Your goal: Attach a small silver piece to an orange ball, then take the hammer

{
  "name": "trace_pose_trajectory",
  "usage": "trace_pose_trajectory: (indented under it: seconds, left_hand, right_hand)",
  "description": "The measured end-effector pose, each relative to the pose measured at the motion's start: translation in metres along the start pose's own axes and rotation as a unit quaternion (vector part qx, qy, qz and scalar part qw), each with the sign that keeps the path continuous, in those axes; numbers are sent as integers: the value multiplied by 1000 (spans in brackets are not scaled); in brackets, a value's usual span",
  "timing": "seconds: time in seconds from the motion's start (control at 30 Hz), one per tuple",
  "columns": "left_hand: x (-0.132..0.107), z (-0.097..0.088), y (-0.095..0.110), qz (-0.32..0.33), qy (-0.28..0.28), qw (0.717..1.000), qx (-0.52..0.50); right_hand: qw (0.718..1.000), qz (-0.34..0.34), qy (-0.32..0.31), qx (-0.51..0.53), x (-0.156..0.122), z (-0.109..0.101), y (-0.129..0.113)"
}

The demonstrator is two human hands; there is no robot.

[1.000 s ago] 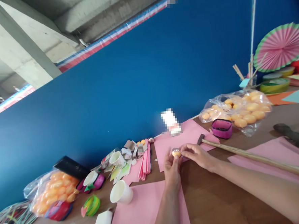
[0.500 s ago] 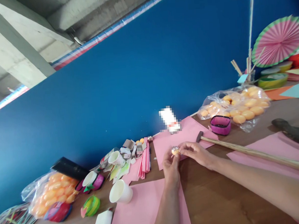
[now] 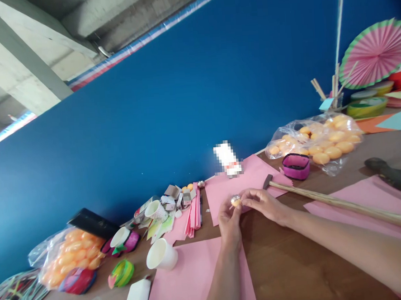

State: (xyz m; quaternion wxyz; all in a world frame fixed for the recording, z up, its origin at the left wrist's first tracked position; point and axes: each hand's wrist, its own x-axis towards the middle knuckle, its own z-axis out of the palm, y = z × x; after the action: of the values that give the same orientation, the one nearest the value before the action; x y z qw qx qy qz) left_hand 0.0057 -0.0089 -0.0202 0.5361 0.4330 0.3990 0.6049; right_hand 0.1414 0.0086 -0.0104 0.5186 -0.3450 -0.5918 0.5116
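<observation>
Between the thumb and fingers of my left hand (image 3: 230, 223) is a small orange ball (image 3: 236, 202) with shiny silver foil over its top. My right hand (image 3: 264, 204) comes in from the right, its thumb and fingertips pinched together at the ball's right edge, on what looks like the foil. Both hands are above pink paper (image 3: 248, 176) and the brown table. Just beyond my right hand lies a hammer (image 3: 339, 201) with a wooden handle, its head toward the hands.
A white paper cup (image 3: 162, 254) stands left of my left arm on another pink sheet (image 3: 191, 282). Bags of orange balls (image 3: 332, 144) lie at both sides. Paper strips (image 3: 192, 214) and small boxes line the blue wall (image 3: 183, 92). A purple ring-shaped holder (image 3: 296, 167) sits right.
Both hands stay almost in place on the foil-topped ball. The view has shifted very slightly; nothing on the table has visibly moved.
</observation>
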Motion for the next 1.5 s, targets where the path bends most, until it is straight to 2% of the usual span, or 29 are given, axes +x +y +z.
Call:
trace_pose_trajectory:
  seconds: [0.17,0.4,0.53,0.63,0.73,0.93,1.03,1.17,1.27,1.37,1.5]
  left_hand:
    - [-2,2,2,4,13,1000,-13]
    - [-19,16,16,40,12,999,0]
    - [-35,19,17,23,-1,1000,2]
    - [-45,18,17,1,11,1000,-21]
    - [-49,18,21,-30,30,997,-68]
    - [-40,17,52,-94,13,983,-159]
    - [-30,16,74,-95,45,981,-164]
    - [-11,22,91,-78,18,981,-176]
    - [7,27,82,-37,32,981,-190]
    - [19,26,55,-47,105,975,-192]
    - [17,16,19,-62,127,972,-190]
  right_hand:
    - [999,10,-6,33,0,0,-4]
    - [990,76,24,119,1,-2,-3]
    - [984,99,28,143,3,-5,0]
    - [982,99,55,153,6,-8,3]
    - [983,96,55,147,7,-8,5]
    - [991,82,38,104,2,-3,0]
    - [993,91,37,69,1,-2,-5]
    - [992,92,33,84,0,-3,-5]
    - [991,76,41,105,1,-3,-1]
    - [990,76,46,109,1,-3,4]
    - [991,70,35,107,2,-3,4]
